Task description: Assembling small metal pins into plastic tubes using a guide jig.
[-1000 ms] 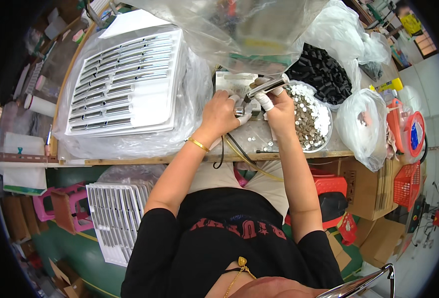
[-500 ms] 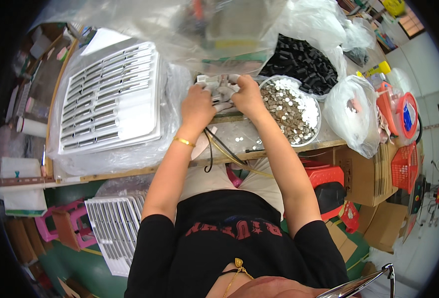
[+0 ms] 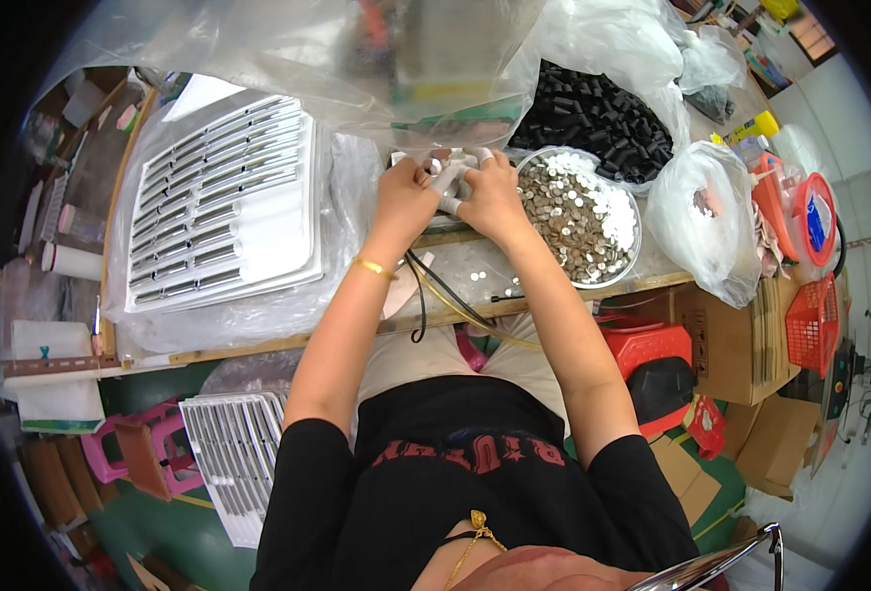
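My left hand [image 3: 406, 195] and my right hand [image 3: 491, 197] meet at the far middle of the workbench, under a hanging clear plastic sheet. Pale finger covers wrap several of my fingertips. Both hands are closed, the fingers bent inward and almost touching; whatever small piece they pinch is hidden by them. Beside my right hand stands a round clear tub [image 3: 636, 246] of small white and silvery round pieces. Behind the tub lies a heap of short black cylindrical pieces [image 3: 593, 123]. To the left, a white tray [image 3: 276, 231] carries rows of shiny metal tubes.
The clear plastic sheet [image 3: 307, 69] hangs over the far side. Black and tan cables [image 3: 445, 295] droop over the bench's front edge [image 3: 258, 347]. A plastic bag [image 3: 702, 222], red baskets [image 3: 812, 323] and cardboard boxes [image 3: 716, 345] stand at right. Another tube tray [image 3: 234, 453] is lower left.
My hands have drawn closer together, and the right fingers have turned inward toward the left ones. The view has shifted slightly. The trays and tub stay in place.
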### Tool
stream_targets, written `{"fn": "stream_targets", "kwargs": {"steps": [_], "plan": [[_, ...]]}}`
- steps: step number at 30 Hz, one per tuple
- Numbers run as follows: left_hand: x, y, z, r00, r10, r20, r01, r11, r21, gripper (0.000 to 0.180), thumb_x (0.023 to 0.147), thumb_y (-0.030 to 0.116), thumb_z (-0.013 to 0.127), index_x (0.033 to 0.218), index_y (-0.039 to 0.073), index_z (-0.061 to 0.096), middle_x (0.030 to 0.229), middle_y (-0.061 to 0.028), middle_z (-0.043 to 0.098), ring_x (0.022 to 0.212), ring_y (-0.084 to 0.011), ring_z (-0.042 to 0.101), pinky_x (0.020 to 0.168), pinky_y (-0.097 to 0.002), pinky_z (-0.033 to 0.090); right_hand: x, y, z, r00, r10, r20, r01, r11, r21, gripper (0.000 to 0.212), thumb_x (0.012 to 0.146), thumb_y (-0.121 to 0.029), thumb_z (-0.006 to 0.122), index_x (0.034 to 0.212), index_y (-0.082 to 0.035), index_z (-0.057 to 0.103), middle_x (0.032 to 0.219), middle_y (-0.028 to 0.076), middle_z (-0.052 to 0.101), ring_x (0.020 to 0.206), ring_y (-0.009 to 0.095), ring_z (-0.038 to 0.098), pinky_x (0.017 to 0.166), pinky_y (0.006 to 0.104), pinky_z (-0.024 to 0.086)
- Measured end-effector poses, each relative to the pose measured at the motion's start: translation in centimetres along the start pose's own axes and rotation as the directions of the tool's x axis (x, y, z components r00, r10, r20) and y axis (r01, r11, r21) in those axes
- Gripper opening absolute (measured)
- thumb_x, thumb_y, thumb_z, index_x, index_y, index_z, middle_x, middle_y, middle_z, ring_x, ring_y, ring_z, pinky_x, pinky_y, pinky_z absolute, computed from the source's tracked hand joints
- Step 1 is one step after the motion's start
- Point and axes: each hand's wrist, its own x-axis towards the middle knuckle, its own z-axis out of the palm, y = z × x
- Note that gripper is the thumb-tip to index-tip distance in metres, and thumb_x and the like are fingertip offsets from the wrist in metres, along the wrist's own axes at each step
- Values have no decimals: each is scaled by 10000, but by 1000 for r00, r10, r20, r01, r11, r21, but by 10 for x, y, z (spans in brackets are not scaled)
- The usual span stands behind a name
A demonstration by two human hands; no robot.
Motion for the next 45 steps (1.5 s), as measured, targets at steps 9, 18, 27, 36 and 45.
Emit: {"fn": "stream_targets", "kwargs": {"steps": [9, 18, 27, 36, 45], "plan": [[-90, 24, -67, 585, 782, -218, -737, 624, 260, 503, 608, -32, 694, 1105, -1, 629, 896, -152, 647, 649, -277, 564, 589, -346, 469, 16, 25, -1, 968, -208, 142, 208, 978, 16, 472, 699, -449, 732, 1068, -157, 692, 1100, 142, 621, 1128, 354, 489, 941, 461, 386], [-108, -80, -70, 945, 326, 43, -257, 652, 713, 421, 653, -38, 611, 1062, 56, 652, 781, -142, 580, 700, -321, 572, 612, -405, 467, 60, 108, 2, 991, 22, 133, 47, 869, -492, 137, 711, -129, 600, 809, -126, 695, 821, 92, 676, 848, 288, 616, 702, 431, 484], [-63, -26, -28, 862, 469, -191, -391, 857, 336, 389, 703, 208, 784, 1037, 48, 666, 883, -109, 597, 696, -261, 578, 624, -344, 483, 32, 20, -44, 938, 314, 150, -284, 442, 851, 286, 791, -124, 721, 1035, 1, 638, 974, 83, 676, 849, 152, 626, 769, 275, 491], [-1, -13, 8, 959, 277, 60, -261, 782, 566, 372, 713, 440, 697, 743, 70, 673, 851, -113, 583, 849, -296, 589, 709, -409, 489, 33, -10, -33, 997, 72, 28, -71, 718, 693, 301, 743, -144, 703, 1028, -58, 666, 848, 148, 659, 734, 247, 627, 673, 342, 488], [-15, -24, 5, 952, 306, 15, -252, 756, 603, 424, 719, 430, 711, 770, 14, 647, 851, -117, 582, 801, -292, 586, 674, -401, 486, -4, 15, -51, 976, 206, 77, -212, 788, 578, 240, 804, -105, 650, 1028, -20, 666, 903, 134, 678, 788, 222, 629, 721, 310, 489]]}}
